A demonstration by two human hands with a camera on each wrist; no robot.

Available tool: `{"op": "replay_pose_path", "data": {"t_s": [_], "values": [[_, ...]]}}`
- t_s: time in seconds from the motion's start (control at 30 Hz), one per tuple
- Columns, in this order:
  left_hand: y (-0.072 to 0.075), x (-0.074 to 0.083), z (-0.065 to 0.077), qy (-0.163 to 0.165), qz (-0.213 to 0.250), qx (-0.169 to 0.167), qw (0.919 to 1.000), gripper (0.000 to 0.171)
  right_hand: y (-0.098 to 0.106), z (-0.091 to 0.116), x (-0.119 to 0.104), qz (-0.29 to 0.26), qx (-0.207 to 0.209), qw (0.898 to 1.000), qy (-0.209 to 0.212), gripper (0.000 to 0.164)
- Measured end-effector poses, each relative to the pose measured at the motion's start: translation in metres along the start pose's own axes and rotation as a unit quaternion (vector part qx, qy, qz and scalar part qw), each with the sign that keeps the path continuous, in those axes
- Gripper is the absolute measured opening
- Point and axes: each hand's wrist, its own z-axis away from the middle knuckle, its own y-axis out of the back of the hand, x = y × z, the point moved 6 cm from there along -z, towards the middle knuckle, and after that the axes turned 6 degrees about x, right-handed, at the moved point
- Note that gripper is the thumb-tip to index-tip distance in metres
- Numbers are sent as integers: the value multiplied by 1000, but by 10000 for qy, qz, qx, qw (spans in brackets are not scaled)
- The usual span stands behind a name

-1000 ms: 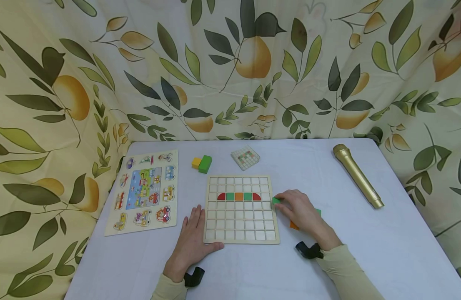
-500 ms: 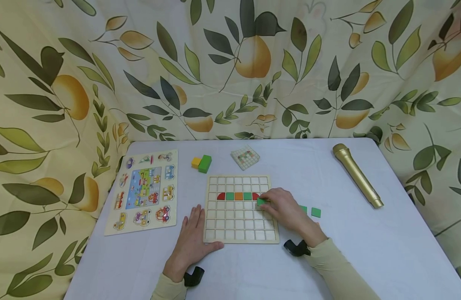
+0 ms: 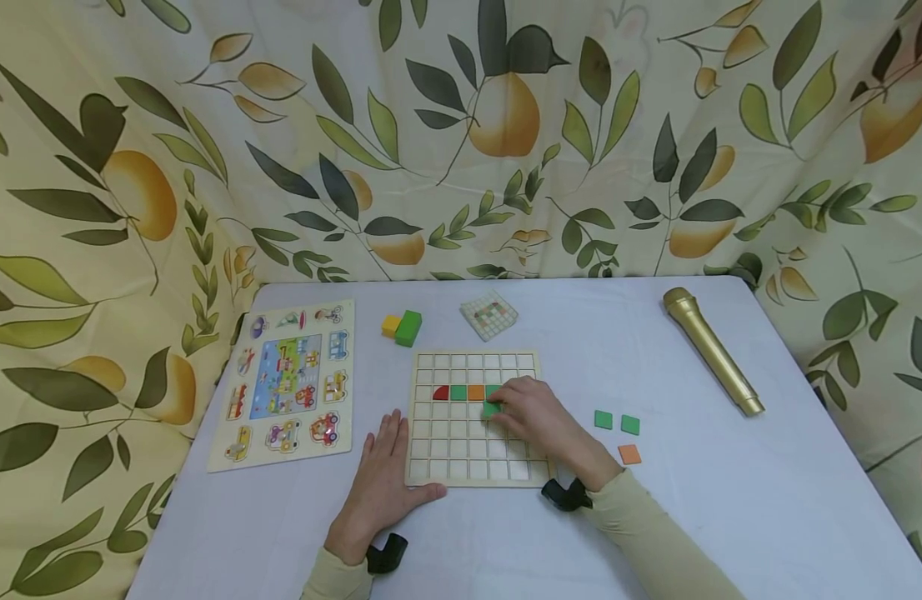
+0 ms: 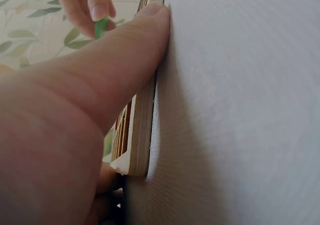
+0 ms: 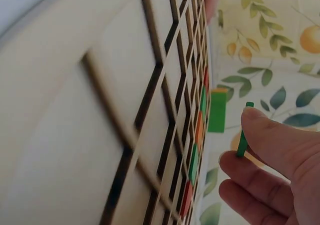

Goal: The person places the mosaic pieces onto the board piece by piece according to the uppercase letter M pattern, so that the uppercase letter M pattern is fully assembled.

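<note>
One-handed, pinching a green tile in the right hand, holding it above the grid board, farther left than half a second ago; uncovering an orange tile well to the right; keeping the left hand straight-fingered along the board's left edge.

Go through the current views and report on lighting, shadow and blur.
Head view: fairly even light, but the small card is too small to read in detail. Left wrist view: dimmer, with a soft shadow on the white cloth beside the grid board. Right wrist view: also dim, the board's nearest squares blurred and stretched large.
</note>
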Motion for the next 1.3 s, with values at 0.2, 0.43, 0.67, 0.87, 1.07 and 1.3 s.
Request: {"op": "replay_pose_path", "data": {"t_s": [0.2, 0.43, 0.67, 0.87, 1.07, 1.3], "values": [[1, 1, 0, 5, -5, -15, 10000, 118, -5, -10, -12, -14, -46, 9998, 191, 23], [2, 0, 0, -41, -79, -15, 10000, 119, -11, -20, -24, -45, -55, 9992, 388, 25], [0, -2, 0, -27, -93, -27, 9999, 118, -22, -27, -29, -128, -121, 9995, 270, 20], [1, -2, 0, 2, -88, -71, 9999, 119, -29, -34, -32, -81, -98, 9995, 272, 15], [0, -3, 0, 49, -130, -98, 9999, 119, -35, -42, -36, 177, -247, 9994, 178, 15], [-1, -4, 0, 23, -135, -70, 9999, 119, -44, -51, -37, 364, -501, 9980, -95, 16]]}}
